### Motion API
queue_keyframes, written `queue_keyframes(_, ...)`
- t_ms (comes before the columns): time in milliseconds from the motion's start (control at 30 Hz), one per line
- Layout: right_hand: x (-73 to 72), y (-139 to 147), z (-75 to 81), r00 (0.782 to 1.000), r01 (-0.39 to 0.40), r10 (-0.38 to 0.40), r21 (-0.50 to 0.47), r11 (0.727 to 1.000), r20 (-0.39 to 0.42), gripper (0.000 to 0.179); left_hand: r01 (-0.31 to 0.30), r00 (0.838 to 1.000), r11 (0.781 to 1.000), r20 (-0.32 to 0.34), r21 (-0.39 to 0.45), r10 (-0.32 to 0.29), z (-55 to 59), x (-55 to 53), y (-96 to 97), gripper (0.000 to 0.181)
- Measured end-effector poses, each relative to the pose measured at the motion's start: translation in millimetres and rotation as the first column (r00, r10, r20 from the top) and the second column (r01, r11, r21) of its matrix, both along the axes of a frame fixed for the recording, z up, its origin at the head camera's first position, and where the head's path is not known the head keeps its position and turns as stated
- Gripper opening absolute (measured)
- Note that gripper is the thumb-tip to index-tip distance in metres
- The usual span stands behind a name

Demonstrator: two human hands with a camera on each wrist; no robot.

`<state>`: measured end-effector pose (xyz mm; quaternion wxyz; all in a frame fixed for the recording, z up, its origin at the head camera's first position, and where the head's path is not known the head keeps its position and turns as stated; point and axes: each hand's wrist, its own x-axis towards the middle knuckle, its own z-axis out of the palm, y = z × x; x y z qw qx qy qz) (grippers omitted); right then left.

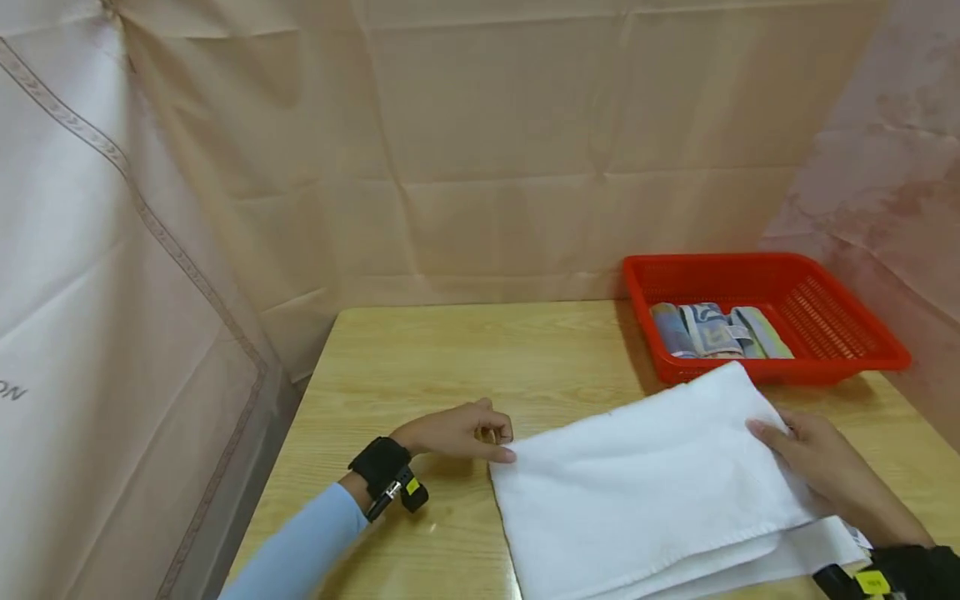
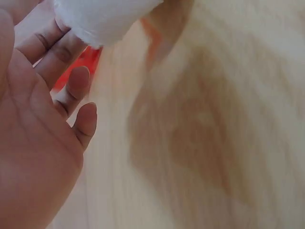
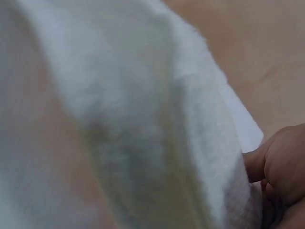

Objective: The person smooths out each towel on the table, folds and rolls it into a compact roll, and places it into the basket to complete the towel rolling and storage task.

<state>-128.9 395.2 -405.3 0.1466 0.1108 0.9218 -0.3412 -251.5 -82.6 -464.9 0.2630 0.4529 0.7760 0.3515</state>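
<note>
A folded white towel (image 1: 637, 492) spans between both hands over the front right of the table, its layers showing along the lower edge. At its upper left corner, my left hand (image 1: 457, 429) pinches the cloth between thumb and fingers. In the left wrist view, the towel (image 2: 107, 21) sits at the index and middle fingers, while the other two curl loosely. My right hand (image 1: 821, 458) grips the right edge, thumb on top and most fingers hidden behind the cloth. The towel (image 3: 143, 95) fills much of the right wrist view, hanging in blurred folds.
A red plastic basket (image 1: 832, 312) stands at the back right, just beyond the towel. Several rolled patterned cloths (image 1: 708, 329) lie in its left part. The wooden table (image 1: 450, 350) meets a beige hanging sheet (image 1: 480, 208) at the back, with other sheets at both sides.
</note>
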Motion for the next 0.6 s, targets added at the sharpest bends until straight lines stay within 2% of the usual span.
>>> queue_keyframes(100, -3.4, 19.9, -29.3, 0.999, -0.047, 0.045, 0.161, 0.986, 0.017, 0.092, 0.036, 0.999, 0.999, -0.018, -0.019, -0.036, -7.1, 2.5, 10.5, 0.019)
queue_keyframes(200, -3.0, 30.7, -45.7, 0.998, -0.068, 0.069, 0.27, 0.96, 0.004, 0.087, 0.059, 0.997, 0.997, -0.048, -0.044, -0.061, -14.0, 5.3, 20.1, 0.023)
queue_keyframes(300, -1.6, 36.8, -49.4, 0.996, -0.063, 0.079, 0.304, 0.951, -0.041, 0.08, 0.07, 0.991, 0.995, -0.11, -0.069, -0.077, -16.8, 6.8, 27.3, 0.026)
queue_keyframes(367, -2.9, 39.2, -47.8, 0.99, -0.065, 0.103, 0.325, 0.943, -0.1, 0.075, 0.072, 0.984, 0.994, -0.159, -0.077, -0.084, -16.8, 7.1, 29.6, 0.026)
queue_keyframes(433, -5.8, 41.3, -45.0, 0.984, -0.062, 0.118, 0.359, 0.931, -0.136, 0.069, 0.071, 0.977, 0.995, -0.198, -0.073, -0.084, -17.0, 7.1, 30.3, 0.035)
queue_keyframes(533, -8.2, 44.3, -45.6, 0.985, -0.055, 0.112, 0.382, 0.923, -0.129, 0.062, 0.052, 0.977, 0.996, -0.202, -0.065, -0.064, -18.4, 7.0, 30.0, 0.046)
queue_keyframes(600, -6.2, 43.8, -51.4, 0.982, -0.021, 0.093, 0.398, 0.917, -0.163, 0.056, 0.035, 0.98, 0.997, -0.193, -0.067, -0.047, -21.0, 7.2, 29.5, 0.048)
